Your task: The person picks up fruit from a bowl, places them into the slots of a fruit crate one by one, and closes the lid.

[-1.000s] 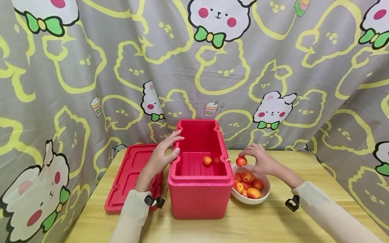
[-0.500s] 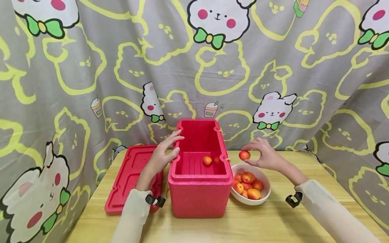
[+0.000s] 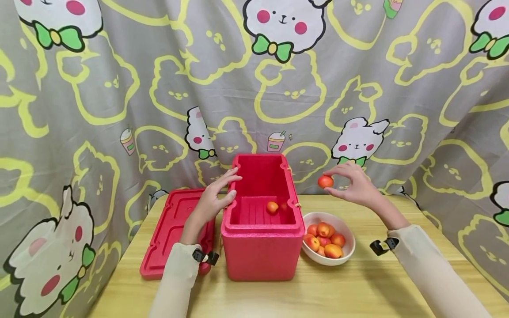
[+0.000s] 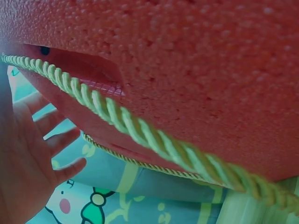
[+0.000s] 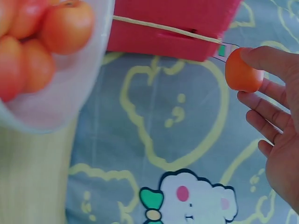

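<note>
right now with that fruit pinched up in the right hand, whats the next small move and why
Probably carry the fruit leftward over the open red box and lower it in. The right hand pinches it in the air above the white bowl, just right of the box, while the left hand rests on the box's left rim and one fruit already lies inside.

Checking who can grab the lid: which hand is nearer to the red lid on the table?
Left. The left hand rests on the box rim, just above the lid beside it. The right hand pinches a fruit on the box's far side.
</note>
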`<state>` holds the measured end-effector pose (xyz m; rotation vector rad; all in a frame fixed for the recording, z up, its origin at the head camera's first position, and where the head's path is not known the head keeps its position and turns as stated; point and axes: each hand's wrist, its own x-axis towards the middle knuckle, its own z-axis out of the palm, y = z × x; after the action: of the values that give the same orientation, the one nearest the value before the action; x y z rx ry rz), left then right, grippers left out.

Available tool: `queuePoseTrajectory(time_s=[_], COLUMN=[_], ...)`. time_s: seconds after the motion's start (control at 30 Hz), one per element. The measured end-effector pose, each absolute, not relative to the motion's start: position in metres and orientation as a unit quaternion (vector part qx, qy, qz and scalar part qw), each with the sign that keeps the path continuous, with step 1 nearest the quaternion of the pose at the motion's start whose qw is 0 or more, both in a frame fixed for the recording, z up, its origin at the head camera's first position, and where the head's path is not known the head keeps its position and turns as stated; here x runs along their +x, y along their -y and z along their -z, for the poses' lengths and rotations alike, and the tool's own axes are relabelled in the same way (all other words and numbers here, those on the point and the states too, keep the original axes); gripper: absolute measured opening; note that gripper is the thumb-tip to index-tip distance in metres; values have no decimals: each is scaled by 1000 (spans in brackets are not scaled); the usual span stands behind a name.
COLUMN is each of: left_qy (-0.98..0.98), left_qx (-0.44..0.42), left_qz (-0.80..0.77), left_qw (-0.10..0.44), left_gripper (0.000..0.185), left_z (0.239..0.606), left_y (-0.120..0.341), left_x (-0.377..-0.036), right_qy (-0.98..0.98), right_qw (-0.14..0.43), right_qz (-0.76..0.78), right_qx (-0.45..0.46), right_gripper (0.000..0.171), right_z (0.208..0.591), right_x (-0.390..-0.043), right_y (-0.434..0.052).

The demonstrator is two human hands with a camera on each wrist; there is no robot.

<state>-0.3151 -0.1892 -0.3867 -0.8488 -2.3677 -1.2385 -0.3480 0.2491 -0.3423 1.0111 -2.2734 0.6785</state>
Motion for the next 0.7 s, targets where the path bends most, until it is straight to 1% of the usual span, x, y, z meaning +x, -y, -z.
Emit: queuePoseTrajectory(time_s=[0.37, 0.53, 0.7], left_qy=[840, 832, 823], left_qx=[-306, -311, -318], left_qz=[385, 395, 405], left_qw=[229, 235, 238], left_gripper=[53, 54, 54], left_z=[389, 393, 394], left_y=[188, 187, 186], left_x=[-314, -313, -314], right_qy=[832, 829, 819], right_qw=[301, 297, 304], right_qz=[-258, -253, -233], right_qx=[388, 400, 427], right_gripper=[41, 41, 40], right_z=[300, 283, 268], right_x=[-352, -350, -348], right_y=[-238, -225, -213])
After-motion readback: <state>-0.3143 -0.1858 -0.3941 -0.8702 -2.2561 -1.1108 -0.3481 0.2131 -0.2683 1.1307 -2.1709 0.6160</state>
